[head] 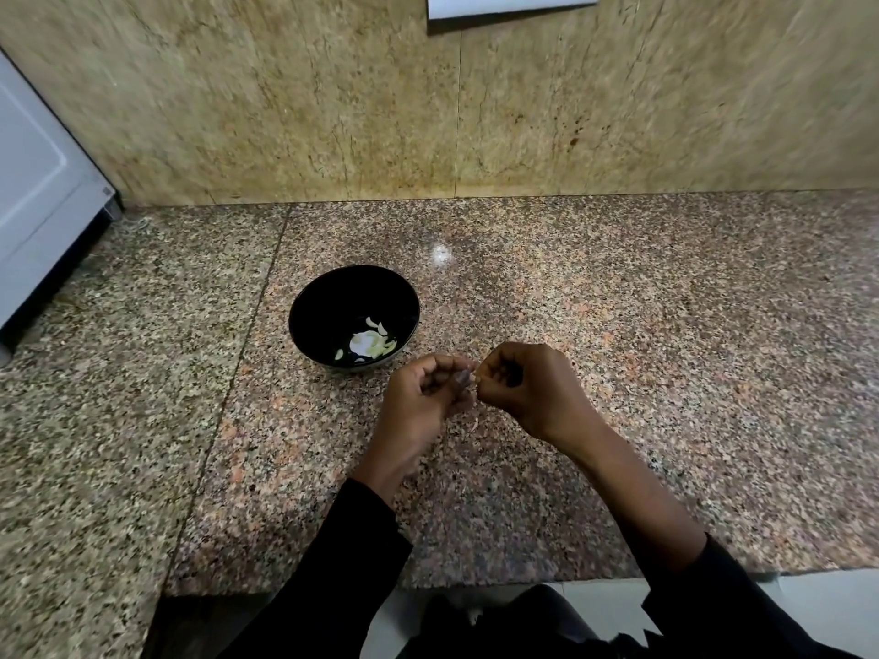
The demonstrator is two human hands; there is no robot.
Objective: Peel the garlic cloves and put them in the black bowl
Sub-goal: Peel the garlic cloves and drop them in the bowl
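Left hand [428, 392] & right hand [521, 385] meet fingertip to fingertip, both curled, pinching 1 tiny garlic clove [471, 374] (blurred) beside black bowl [311, 309] w/ peeled cloves [378, 342].

A polished, speckled granite counter [618, 325] was seen, a glossy black bowl [328, 297], and a smooth, veined stone wall [285, 111].
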